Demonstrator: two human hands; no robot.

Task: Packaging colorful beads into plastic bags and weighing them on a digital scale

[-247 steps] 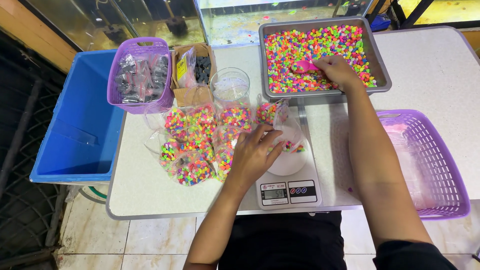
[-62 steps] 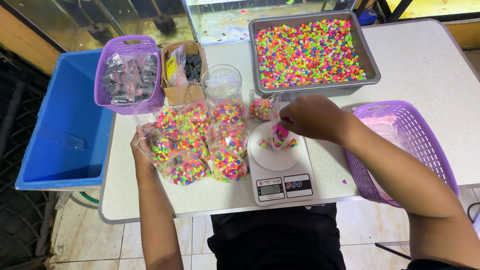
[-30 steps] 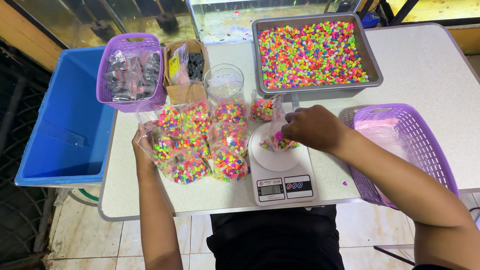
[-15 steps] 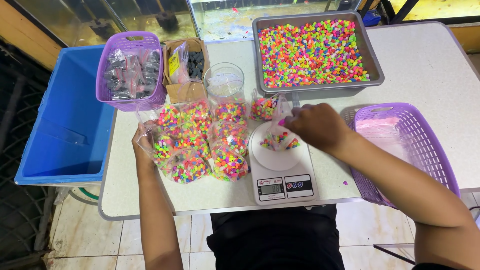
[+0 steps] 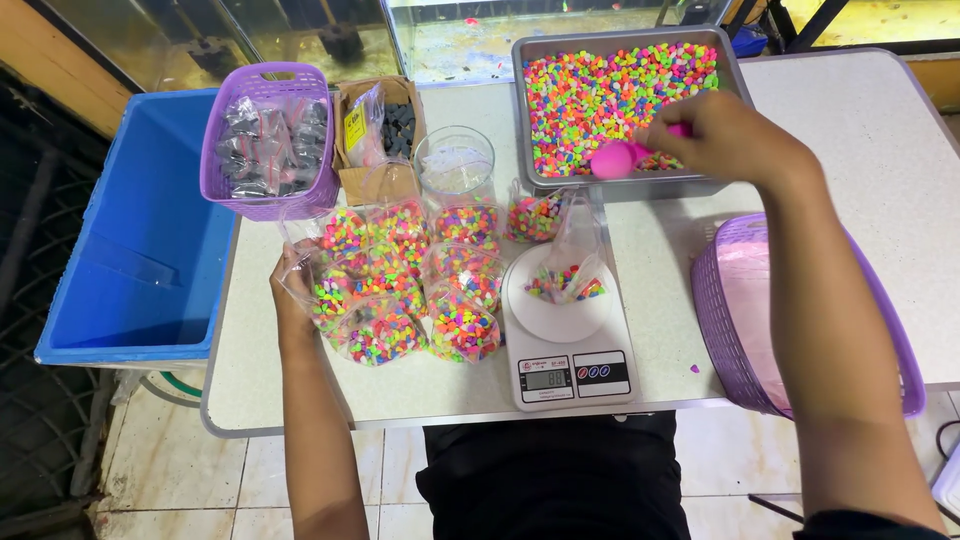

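Note:
My right hand (image 5: 728,135) grips a pink scoop (image 5: 622,156) at the front rim of a grey metal tray (image 5: 528,140) full of bright coloured pebbles. A small clear bag (image 5: 574,262) holding a few pebbles stands open on the round pan of a white kitchen scale (image 5: 566,345). My left hand (image 5: 291,290) rests at the left edge of a heap of filled pebble bags (image 5: 408,280), fingers on the plastic of one bag.
A purple basket (image 5: 264,140) of dark packets, a cardboard box (image 5: 377,135) and a clear jar (image 5: 455,165) stand at the back. A blue bin (image 5: 130,230) sits left of the table. Another purple basket (image 5: 790,320) with pink bags is at right.
My right hand has left the bag on the scale and moved up to the tray with the pink scoop. My left hand has stayed at the bag heap.

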